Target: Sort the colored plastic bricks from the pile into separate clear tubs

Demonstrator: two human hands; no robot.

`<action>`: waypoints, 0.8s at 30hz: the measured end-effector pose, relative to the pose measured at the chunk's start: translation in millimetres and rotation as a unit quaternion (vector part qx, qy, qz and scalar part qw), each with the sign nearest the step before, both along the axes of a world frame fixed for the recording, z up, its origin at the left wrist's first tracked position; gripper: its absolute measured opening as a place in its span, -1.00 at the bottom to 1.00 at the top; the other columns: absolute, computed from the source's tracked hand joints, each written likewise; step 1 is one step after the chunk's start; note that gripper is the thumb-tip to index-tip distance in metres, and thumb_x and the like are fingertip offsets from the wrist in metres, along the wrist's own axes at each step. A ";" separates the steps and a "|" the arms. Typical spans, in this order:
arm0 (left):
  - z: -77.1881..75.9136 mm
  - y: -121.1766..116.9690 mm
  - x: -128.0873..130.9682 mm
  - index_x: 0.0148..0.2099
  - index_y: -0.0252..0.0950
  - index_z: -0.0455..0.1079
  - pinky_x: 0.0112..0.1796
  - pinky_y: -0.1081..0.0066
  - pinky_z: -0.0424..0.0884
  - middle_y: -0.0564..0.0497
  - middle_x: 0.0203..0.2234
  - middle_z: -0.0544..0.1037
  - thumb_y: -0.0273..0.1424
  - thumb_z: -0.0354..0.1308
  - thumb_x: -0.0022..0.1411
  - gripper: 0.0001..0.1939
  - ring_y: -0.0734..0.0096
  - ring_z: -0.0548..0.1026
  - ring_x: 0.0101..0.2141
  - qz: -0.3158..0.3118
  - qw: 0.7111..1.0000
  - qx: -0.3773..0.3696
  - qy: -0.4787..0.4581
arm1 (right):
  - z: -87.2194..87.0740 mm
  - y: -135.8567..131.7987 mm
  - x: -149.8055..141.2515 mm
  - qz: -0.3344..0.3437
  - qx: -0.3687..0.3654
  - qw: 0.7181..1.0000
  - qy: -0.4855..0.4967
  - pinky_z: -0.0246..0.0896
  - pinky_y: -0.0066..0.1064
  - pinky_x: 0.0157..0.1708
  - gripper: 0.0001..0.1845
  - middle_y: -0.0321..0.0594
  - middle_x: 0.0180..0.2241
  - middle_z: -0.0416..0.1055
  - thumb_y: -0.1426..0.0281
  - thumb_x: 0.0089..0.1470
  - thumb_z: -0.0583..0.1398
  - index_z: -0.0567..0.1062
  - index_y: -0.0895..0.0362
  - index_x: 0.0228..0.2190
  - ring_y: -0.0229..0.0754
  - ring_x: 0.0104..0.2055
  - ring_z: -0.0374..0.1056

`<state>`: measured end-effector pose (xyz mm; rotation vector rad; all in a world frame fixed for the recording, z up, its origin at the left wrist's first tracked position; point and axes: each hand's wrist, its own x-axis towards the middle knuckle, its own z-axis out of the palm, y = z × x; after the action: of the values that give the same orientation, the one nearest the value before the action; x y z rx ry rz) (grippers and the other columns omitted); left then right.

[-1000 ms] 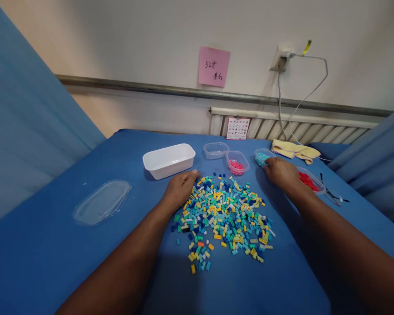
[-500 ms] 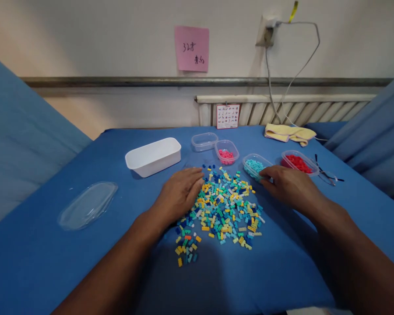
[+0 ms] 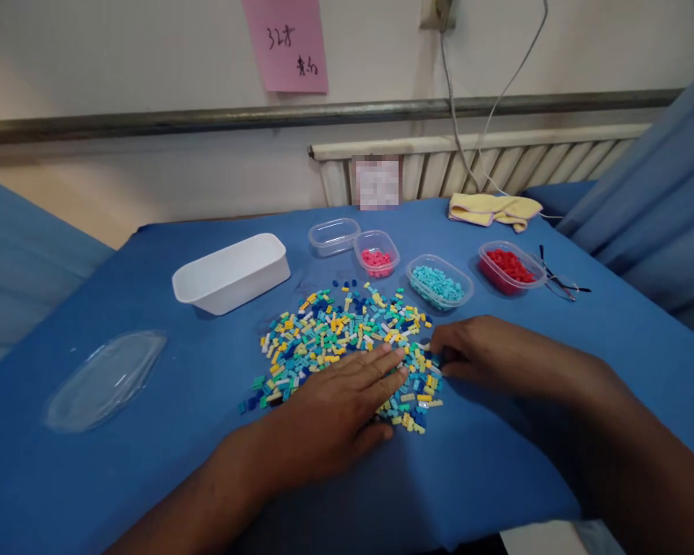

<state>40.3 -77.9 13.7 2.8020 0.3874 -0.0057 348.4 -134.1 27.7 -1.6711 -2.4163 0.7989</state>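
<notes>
pink note [image 3: 289,52] on wall [image 3: 179,62]: handwritten "32", other characters unclear | sheet [image 3: 377,185] by radiator [image 3: 431,148]: pixelated

Blue-covered table [image 3: 474,470] carries bricks [image 3: 347,327], tubs [image 3: 439,284], folded cloth [image 3: 489,210].

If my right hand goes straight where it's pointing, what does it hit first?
Your right hand would likely meet the right edge of the loose brick pile first; whether they touch is unclear.

The small toy bricks [image 3: 336,327] are of mixed colours: yellow, white, green, light blue and dark blue. They lie loose, in a wide and uneven heap, on the blue cloth [image 3: 121,289]. Near the heap stands upright a clear plastic tub [image 3: 468,291], open, which contains many turquoise bricks [image 3: 438,284].
</notes>
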 end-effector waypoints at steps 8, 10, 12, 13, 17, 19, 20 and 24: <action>-3.0 33.9 -20.8 0.50 -0.24 0.35 0.47 -0.09 0.23 -0.16 0.51 0.28 -0.16 0.09 0.59 -0.43 -0.01 0.28 0.49 0.115 0.991 0.070 0.013 | -29.1 14.3 -23.4 0.068 0.091 0.993 0.035 0.25 -0.31 -0.19 -0.83 -0.15 -0.22 0.62 0.36 0.46 0.21 0.60 0.13 -0.17 -0.08 -0.17 0.52; -0.4 36.7 -20.9 0.52 -0.24 0.31 0.50 -0.10 0.15 -0.15 0.55 0.20 -0.05 0.04 0.60 -0.38 0.01 0.20 0.53 0.130 0.989 0.072 0.004 | -33.2 13.6 -28.5 0.069 0.122 0.989 0.055 0.30 -0.29 -0.14 -0.79 -0.12 -0.18 0.64 0.30 0.50 0.19 0.60 0.13 -0.09 -0.07 -0.14 0.55; -0.6 33.1 -16.9 0.57 -0.27 0.22 0.52 -0.09 0.09 -0.17 0.58 0.12 0.02 -0.01 0.61 -0.30 0.02 0.11 0.56 0.129 0.989 0.068 -0.004 | -36.4 13.1 -30.0 0.052 0.166 0.982 0.072 0.33 -0.29 -0.13 -0.74 -0.11 -0.16 0.64 0.25 0.53 0.17 0.60 0.12 -0.03 -0.08 -0.15 0.56; -2.0 29.5 -14.2 0.59 -0.28 0.18 0.52 -0.08 0.07 -0.18 0.58 0.09 0.04 -0.02 0.61 -0.27 0.02 0.08 0.57 0.121 0.991 0.062 -0.005 | -37.9 13.3 -29.8 0.039 0.193 0.978 0.076 0.34 -0.29 -0.13 -0.73 -0.11 -0.17 0.64 0.24 0.53 0.16 0.60 0.12 -0.02 -0.09 -0.16 0.56; -10.8 11.4 -6.6 0.62 -0.29 0.09 0.52 -0.04 0.08 -0.22 0.59 0.07 0.05 0.03 0.59 -0.21 0.01 0.03 0.58 0.077 0.997 0.022 0.011 | -41.8 16.5 -28.3 0.035 0.250 0.966 0.054 0.36 -0.30 -0.13 -0.75 -0.08 -0.16 0.60 0.34 0.54 0.12 0.60 0.12 -0.05 -0.08 -0.13 0.53; -12.0 4.1 -6.5 0.63 -0.30 0.05 0.52 -0.05 0.07 -0.23 0.59 0.04 0.04 0.07 0.57 -0.18 -0.01 0.01 0.58 0.078 0.997 0.013 0.025 | -41.1 17.0 -27.9 0.071 0.237 0.968 0.043 0.36 -0.32 -0.14 -0.75 -0.09 -0.17 0.59 0.42 0.52 0.11 0.62 0.11 -0.11 -0.10 -0.13 0.51; -10.9 1.6 -7.2 0.63 -0.29 0.05 0.52 -0.05 0.06 -0.22 0.60 0.03 0.03 0.08 0.56 -0.18 0.00 0.01 0.58 0.079 0.996 0.010 0.033 | -39.7 16.5 -27.3 0.087 0.230 0.968 0.041 0.36 -0.34 -0.16 -0.74 -0.10 -0.19 0.58 0.45 0.50 0.12 0.63 0.10 -0.13 -0.11 -0.15 0.50; 1.0 -3.4 -9.8 0.62 -0.26 0.09 0.54 -0.03 0.00 -0.16 0.60 0.05 0.01 0.09 0.56 -0.22 0.06 0.02 0.58 0.069 0.996 0.009 0.059 | -29.6 11.1 -20.4 0.093 0.225 0.969 0.046 0.35 -0.37 -0.22 -0.77 -0.13 -0.23 0.58 0.46 0.46 0.17 0.65 0.08 -0.13 -0.14 -0.21 0.50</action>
<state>30.6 -81.3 14.7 2.7933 0.6121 -0.1373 327.9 -122.9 -1.9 -1.2268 -2.4711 0.2975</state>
